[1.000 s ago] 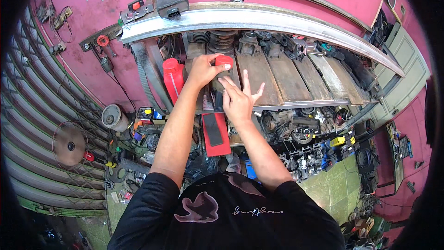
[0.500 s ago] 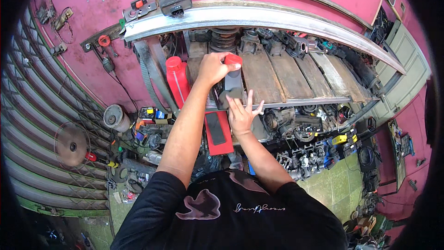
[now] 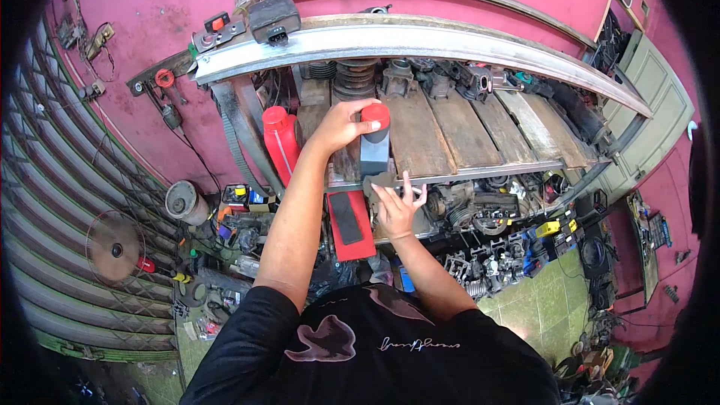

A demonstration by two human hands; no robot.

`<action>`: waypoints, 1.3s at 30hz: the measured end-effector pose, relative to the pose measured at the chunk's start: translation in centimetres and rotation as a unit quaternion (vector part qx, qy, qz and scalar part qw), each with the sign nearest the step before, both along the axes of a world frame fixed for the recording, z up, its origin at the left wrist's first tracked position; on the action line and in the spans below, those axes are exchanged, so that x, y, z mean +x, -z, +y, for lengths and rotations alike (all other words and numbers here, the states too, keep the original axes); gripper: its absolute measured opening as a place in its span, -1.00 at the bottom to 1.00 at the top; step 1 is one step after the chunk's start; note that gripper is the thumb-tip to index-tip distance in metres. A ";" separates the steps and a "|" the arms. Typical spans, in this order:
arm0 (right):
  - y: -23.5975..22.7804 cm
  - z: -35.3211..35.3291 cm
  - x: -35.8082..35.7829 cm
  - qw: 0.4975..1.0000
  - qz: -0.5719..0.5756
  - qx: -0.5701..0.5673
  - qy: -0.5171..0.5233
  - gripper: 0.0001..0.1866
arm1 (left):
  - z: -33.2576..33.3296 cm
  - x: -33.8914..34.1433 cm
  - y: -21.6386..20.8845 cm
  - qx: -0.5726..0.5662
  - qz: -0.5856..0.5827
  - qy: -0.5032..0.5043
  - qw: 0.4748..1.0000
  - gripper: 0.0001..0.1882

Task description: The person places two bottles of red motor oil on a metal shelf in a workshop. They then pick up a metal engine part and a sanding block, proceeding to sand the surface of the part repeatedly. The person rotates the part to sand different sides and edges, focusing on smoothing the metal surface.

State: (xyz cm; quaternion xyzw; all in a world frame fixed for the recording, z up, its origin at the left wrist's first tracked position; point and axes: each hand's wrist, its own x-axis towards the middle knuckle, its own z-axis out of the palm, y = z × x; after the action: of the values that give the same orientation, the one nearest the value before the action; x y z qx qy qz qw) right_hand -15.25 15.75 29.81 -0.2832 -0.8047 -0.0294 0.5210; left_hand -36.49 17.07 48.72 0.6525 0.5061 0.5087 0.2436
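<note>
My left hand [image 3: 339,129] grips a dark grey plastic bottle [image 3: 374,154] near its red cap [image 3: 375,114], tilting it over the front edge of the wooden shelf. Pinched in the fingers of my right hand [image 3: 397,214] is a small dark grey flat piece [image 3: 383,179], at the bottle's near end. Cloth or abrasive sheet, I cannot tell which. To the left, a red plastic bottle [image 3: 280,142] stands on the shelf. Below my hands lies a red flat-sided object [image 3: 361,246] with a black rectangular piece [image 3: 346,217] on top.
Engine parts line the back of the plank shelf [image 3: 465,135], and more are piled beneath it. A metal rail [image 3: 420,42] crosses above. Left of the shelf are a grimy bucket [image 3: 187,202] and a fan [image 3: 116,249]. Metal parts [image 3: 491,259] cover the floor at right.
My right hand has moved the grey piece down toward the near end of the bottle, uncovering more of its side. The left hand keeps its hold near the cap. The whole view has shifted slightly.
</note>
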 end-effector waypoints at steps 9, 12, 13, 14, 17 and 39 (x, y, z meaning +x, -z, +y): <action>-1.8 1.3 -0.4 0.988 0.062 -0.140 -0.028 -0.52 | -3.8 4.8 -2.4 0.019 0.317 -0.239 0.917 -0.35; -2.1 0.4 -0.4 0.997 0.008 -0.066 -0.036 -0.48 | -3.3 2.4 -0.3 0.051 0.267 -0.213 0.938 -0.30; -2.6 -0.1 -0.6 0.998 -0.010 -0.041 -0.044 -0.47 | -3.1 1.3 0.5 0.074 0.245 -0.194 0.947 -0.29; -2.6 -0.3 -0.5 0.998 -0.033 -0.037 -0.050 -0.46 | -2.9 1.1 0.5 0.096 0.222 -0.167 0.956 -0.28; -3.1 -0.2 -0.9 0.998 -0.063 0.012 -0.026 -0.46 | -2.3 0.3 0.3 0.053 0.207 -0.099 0.972 -0.31; -6.4 3.5 -6.2 0.997 -0.076 -0.034 -0.003 -0.36 | 1.7 -2.5 2.6 0.025 0.189 -0.261 0.946 -0.53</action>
State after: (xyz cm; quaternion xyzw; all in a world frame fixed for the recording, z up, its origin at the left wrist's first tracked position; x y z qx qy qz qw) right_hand -21.46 19.20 36.22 -0.2951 -0.8434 -0.0218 0.4484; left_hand -38.97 18.82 46.14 0.5874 0.6830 0.4340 -0.0142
